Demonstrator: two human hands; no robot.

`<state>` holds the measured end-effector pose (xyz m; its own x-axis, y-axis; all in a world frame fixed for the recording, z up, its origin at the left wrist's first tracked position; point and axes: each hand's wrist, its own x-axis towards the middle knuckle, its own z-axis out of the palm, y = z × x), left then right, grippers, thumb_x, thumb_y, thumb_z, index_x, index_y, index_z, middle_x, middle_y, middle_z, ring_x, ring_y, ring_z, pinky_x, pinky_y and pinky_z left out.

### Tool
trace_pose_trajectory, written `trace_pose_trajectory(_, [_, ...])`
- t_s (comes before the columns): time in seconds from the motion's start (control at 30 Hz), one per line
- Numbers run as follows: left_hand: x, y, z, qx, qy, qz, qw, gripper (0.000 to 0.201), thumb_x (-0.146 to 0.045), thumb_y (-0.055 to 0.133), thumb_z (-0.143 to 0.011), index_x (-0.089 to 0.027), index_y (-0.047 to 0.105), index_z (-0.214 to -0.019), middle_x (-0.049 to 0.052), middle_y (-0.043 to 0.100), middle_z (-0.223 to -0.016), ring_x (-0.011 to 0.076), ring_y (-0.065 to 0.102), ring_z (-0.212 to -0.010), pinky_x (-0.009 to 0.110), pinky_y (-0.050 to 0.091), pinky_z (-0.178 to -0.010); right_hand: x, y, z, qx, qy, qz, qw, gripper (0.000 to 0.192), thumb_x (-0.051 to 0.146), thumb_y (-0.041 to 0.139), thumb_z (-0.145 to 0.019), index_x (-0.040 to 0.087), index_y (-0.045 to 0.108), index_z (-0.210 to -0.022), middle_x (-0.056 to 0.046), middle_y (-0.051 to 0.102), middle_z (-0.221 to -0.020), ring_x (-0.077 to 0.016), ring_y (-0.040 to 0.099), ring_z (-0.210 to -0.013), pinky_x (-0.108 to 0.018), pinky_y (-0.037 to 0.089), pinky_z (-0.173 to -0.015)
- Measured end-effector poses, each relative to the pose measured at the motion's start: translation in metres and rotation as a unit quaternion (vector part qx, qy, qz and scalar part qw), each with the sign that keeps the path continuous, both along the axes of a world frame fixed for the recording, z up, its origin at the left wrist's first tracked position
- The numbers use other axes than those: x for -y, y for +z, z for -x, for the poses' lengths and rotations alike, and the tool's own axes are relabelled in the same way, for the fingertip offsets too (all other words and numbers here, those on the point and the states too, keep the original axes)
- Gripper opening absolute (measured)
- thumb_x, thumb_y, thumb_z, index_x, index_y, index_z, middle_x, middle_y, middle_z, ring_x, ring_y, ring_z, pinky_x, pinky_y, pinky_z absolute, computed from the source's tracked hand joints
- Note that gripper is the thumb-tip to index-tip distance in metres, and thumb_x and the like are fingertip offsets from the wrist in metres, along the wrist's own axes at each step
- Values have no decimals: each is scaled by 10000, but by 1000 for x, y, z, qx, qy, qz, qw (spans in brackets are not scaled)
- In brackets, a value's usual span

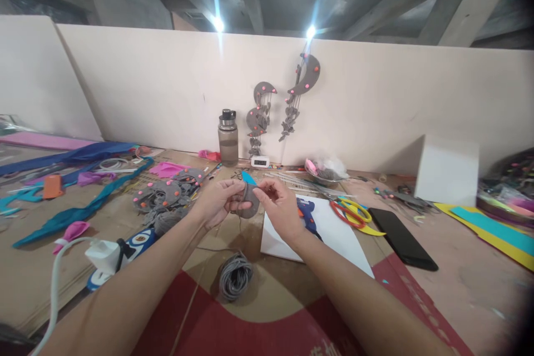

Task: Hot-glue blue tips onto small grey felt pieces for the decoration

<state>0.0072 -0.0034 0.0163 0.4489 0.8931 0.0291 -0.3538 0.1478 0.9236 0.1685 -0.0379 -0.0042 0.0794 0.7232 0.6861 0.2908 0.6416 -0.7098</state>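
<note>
Both my hands meet over the middle of the table. My left hand [219, 199] pinches a small grey leaf-shaped felt piece [251, 203] from the left. My right hand [280, 207] grips the same piece from the right. A thin grey cord hangs from the piece toward the cord coil [236, 275] below. A blue tip [249, 178] pokes up just behind the felt piece; which hand holds it is unclear. A blue glue gun [307, 215] lies on white paper [334, 231] right of my right hand.
Grey felt pieces with pink dots [167, 192] lie left. A water bottle [228, 137] stands by the wall. Red and yellow scissors [352, 211], a black phone [401, 238], a white box [446, 169] and coloured sheets [492, 228] sit right. Blue fabric strips [79, 211] lie far left.
</note>
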Motion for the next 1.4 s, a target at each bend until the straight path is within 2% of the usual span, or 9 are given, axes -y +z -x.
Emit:
trace_pose_trajectory(0.13, [1, 1, -1, -2, 6, -3, 1000, 194, -221, 754, -718, -92, 613, -685, -7, 558, -613, 58, 519, -521, 235, 597, -585, 1, 1, -1, 22, -16, -5, 1000, 86, 278, 625, -830, 202, 588, -815, 15, 595, -751, -118, 546, -693, -245, 435, -659])
trace_pose_trajectory(0.3, [1, 3, -1, -20, 6, -2, 1000, 196, -225, 750, -718, -90, 614, -683, 22, 596, -652, 70, 546, -558, 216, 584, -569, 1, -1, -1, 51, -27, -32, 998, 120, 300, 601, -857, 200, 574, -798, 10, 577, -741, -119, 535, -686, -250, 437, -654])
trace_pose_trajectory(0.53, [1, 2, -1, -28, 25, -17, 999, 248, -273, 790, -666, -101, 613, -680, 4, 581, -636, 72, 533, -562, 235, 583, -585, 0, -4, -3, 121, -57, -69, 989, 106, 269, 574, -883, 206, 602, -963, -22, 625, -843, -145, 578, -776, -284, 478, -727])
trace_pose_trajectory(0.7, [0, 1, 0, -40, 26, -40, 998, 298, -337, 806, -642, -106, 628, -701, -3, 582, -655, 71, 524, -574, 228, 569, -580, -2, -3, -5, 183, -73, -82, 977, 94, 260, 544, -901, 200, 607, -939, -42, 649, -861, -163, 592, -805, -303, 482, -743])
trace_pose_trajectory(0.93, [3, 1, -1, -47, 36, -53, 997, 337, -367, 814, -630, -104, 604, -652, -47, 458, -592, 44, 427, -547, 239, 580, -594, -4, -4, -6, 164, -77, -42, 983, 80, 285, 559, -883, 208, 574, -869, -25, 630, -808, -155, 582, -750, -290, 478, -703])
trace_pose_trajectory(1.0, [3, 2, -1, -49, 35, -52, 997, 339, -368, 816, -628, -105, 603, -656, -47, 457, -596, 43, 425, -550, 234, 580, -591, -3, -3, -5, 160, -77, -41, 983, 87, 286, 558, -882, 204, 564, -851, -20, 611, -791, -150, 567, -735, -283, 472, -690])
trace_pose_trajectory(1.17, [4, 4, 0, -52, 32, -47, 997, 336, -361, 814, -632, -105, 597, -654, -41, 473, -600, 44, 443, -548, 227, 582, -589, 1, -2, -3, 158, -68, -55, 984, 110, 294, 548, -893, 200, 580, -941, -30, 618, -836, -150, 567, -762, -279, 473, -701])
trace_pose_trajectory(1.4, [4, 2, -2, -54, 33, -50, 997, 324, -353, 814, -638, -96, 621, -672, -11, 531, -659, 61, 513, -587, 226, 586, -607, 0, -3, -4, 170, -85, -46, 981, 106, 290, 539, -895, 202, 574, -848, -15, 606, -781, -146, 554, -728, -282, 451, -690])
